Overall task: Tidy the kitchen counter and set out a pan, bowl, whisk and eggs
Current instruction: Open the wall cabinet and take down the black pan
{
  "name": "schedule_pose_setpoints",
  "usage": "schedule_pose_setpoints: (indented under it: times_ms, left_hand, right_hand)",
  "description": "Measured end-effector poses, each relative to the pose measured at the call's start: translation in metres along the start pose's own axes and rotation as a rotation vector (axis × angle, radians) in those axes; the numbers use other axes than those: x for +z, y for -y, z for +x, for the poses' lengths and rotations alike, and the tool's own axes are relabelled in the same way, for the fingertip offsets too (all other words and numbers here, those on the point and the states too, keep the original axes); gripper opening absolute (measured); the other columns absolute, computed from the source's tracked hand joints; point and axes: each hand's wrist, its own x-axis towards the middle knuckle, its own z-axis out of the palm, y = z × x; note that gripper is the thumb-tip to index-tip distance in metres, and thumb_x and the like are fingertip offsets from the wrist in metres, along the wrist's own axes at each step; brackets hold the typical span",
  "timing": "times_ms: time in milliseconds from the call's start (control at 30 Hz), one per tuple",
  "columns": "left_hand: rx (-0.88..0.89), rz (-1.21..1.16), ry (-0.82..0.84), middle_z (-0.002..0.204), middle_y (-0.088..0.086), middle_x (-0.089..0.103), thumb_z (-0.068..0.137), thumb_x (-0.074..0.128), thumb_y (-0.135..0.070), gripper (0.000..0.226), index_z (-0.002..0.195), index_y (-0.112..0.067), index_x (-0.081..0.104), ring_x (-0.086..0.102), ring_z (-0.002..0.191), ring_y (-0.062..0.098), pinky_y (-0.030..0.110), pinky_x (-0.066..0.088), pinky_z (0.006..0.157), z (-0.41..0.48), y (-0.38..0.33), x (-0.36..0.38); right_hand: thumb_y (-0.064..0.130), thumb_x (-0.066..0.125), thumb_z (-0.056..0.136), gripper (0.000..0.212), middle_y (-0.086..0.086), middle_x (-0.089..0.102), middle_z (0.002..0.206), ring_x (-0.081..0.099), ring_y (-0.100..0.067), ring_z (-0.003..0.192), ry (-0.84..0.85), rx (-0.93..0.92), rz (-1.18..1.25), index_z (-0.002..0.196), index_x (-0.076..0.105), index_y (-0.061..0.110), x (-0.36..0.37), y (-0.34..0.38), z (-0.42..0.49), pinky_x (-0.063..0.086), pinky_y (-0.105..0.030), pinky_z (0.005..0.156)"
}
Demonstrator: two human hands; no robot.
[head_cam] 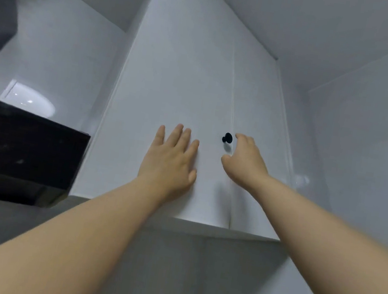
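White wall cabinet doors (172, 87) are shut, hiding any pan or bowl; left hand (170, 161) presses flat and empty, so the right hand (244, 160), open near the black knob (227, 138), may struggle pulling.

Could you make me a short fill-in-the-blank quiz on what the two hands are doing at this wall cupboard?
1. The left hand lies ____ against the white cupboard door.
2. The colour of the small round knob is ____.
3. The hand nearest the knob is the ____ hand.
4. The cupboard's doors are ____.

Missing words: flat; black; right; closed
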Motion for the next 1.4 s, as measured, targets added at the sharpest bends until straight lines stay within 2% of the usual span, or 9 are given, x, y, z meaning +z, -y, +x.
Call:
schedule_pose_setpoints:
  times_ms: [133,233,333,433,600,867,1100,1267,1400]
  left_hand:
    - [-0.013,0.04,-0.003,0.16,0.007,0.0,0.095,0.027,-0.047,0.067,0.151,-0.016,0.007,-0.006,0.147,0.025,0.049,-0.004,0.116,0.002,-0.002,0.003]
    - [-0.018,0.071,0.014,0.16,0.006,-0.002,0.094,0.026,-0.049,0.068,0.151,-0.017,0.007,-0.008,0.147,0.024,0.049,-0.005,0.116,0.002,-0.003,0.004]
    - [-0.02,0.094,0.035,0.16,0.004,-0.002,0.093,0.027,-0.052,0.069,0.151,-0.018,0.008,-0.008,0.147,0.024,0.049,-0.004,0.116,0.002,-0.004,0.003]
    - [-0.026,0.114,0.054,0.16,0.004,-0.001,0.091,0.029,-0.057,0.073,0.151,-0.019,0.009,-0.006,0.147,0.024,0.05,-0.002,0.116,0.003,-0.004,0.002]
    - [-0.052,0.122,0.149,0.16,0.005,-0.005,0.085,0.033,-0.069,0.088,0.151,-0.018,0.005,-0.009,0.146,0.024,0.054,-0.001,0.115,-0.001,-0.011,-0.007]
    - [-0.065,0.055,0.28,0.158,0.007,-0.016,0.074,0.04,-0.081,0.109,0.151,-0.019,-0.006,-0.019,0.144,0.026,0.065,0.004,0.11,-0.023,-0.033,-0.043]
    - [-0.103,-0.166,0.324,0.156,0.006,-0.024,0.069,0.047,-0.082,0.12,0.15,-0.017,-0.014,-0.023,0.143,0.027,0.063,0.007,0.112,-0.043,-0.046,-0.087]
    - [-0.139,-0.112,0.301,0.156,0.004,-0.023,0.083,0.063,-0.044,0.108,0.148,-0.019,-0.019,-0.014,0.145,0.031,0.052,0.025,0.111,-0.068,-0.052,-0.109]
    - [-0.229,-0.17,0.195,0.158,0.006,-0.018,0.087,0.042,0.004,0.088,0.148,-0.014,-0.019,-0.003,0.146,0.033,0.039,0.044,0.099,-0.078,-0.052,-0.125]
  right_hand:
    - [0.01,0.043,0.088,0.055,-0.007,0.028,0.148,0.039,-0.027,0.128,0.046,-0.031,0.104,0.142,0.031,0.01,0.011,-0.015,0.033,0.036,-0.031,0.096]
    - [0.008,0.043,0.085,0.036,-0.01,0.041,0.129,0.05,-0.031,0.106,0.053,-0.05,0.185,0.12,0.047,0.009,0.022,-0.022,0.048,0.042,-0.031,0.082]
    - [0.011,0.047,0.084,0.039,-0.006,0.043,0.125,0.052,-0.028,0.104,0.043,-0.027,0.284,0.123,0.05,0.016,0.026,-0.021,0.061,0.044,-0.033,0.088]
    - [0.015,0.05,0.083,0.022,-0.006,0.058,0.11,0.055,-0.024,0.089,0.002,-0.006,0.343,0.104,0.056,0.015,0.025,-0.021,0.073,0.046,-0.036,0.085]
    - [0.022,0.051,0.084,0.014,-0.005,0.061,0.097,0.054,-0.025,0.086,-0.016,0.002,0.288,0.092,0.058,0.013,0.016,-0.019,0.079,0.04,-0.029,0.068]
    - [0.017,0.051,0.084,0.016,-0.007,0.064,0.1,0.05,-0.024,0.082,-0.111,0.023,0.265,0.095,0.062,0.011,-0.031,-0.009,0.059,0.035,-0.026,0.068]
    - [0.017,0.052,0.082,0.019,-0.008,0.063,0.096,0.05,-0.028,0.078,-0.175,0.008,0.086,0.096,0.063,0.011,-0.099,0.019,0.034,0.036,-0.028,0.065]
    - [0.016,0.052,0.081,0.02,-0.008,0.065,0.102,0.056,-0.03,0.084,-0.243,-0.021,-0.027,0.097,0.063,0.013,-0.135,0.05,0.015,0.035,-0.028,0.066]
    - [0.012,0.049,0.087,0.021,-0.012,0.065,0.11,0.06,-0.033,0.101,-0.295,-0.092,-0.143,0.104,0.061,0.011,-0.167,0.089,-0.005,0.036,-0.028,0.069]
